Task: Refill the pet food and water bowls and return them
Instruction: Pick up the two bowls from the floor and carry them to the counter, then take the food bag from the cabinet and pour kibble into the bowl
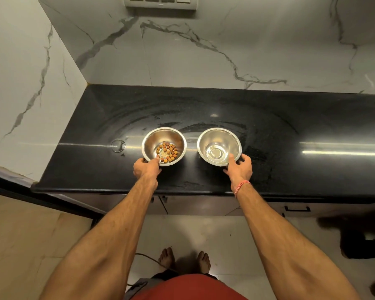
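Scene: a person stands at a black surface in a marble-tiled kitchen corner; two steel bowls sit side by side at frame centre
Food bowl: centre-left, a thin layer of kibble; left hand pinches its near rim, thumb inside
Water bowl: centre-right, a little water; right hand grips its near rim, thumb inside, fingers curled outside
Handling: lift both level; move the water bowl slowly to avoid spills
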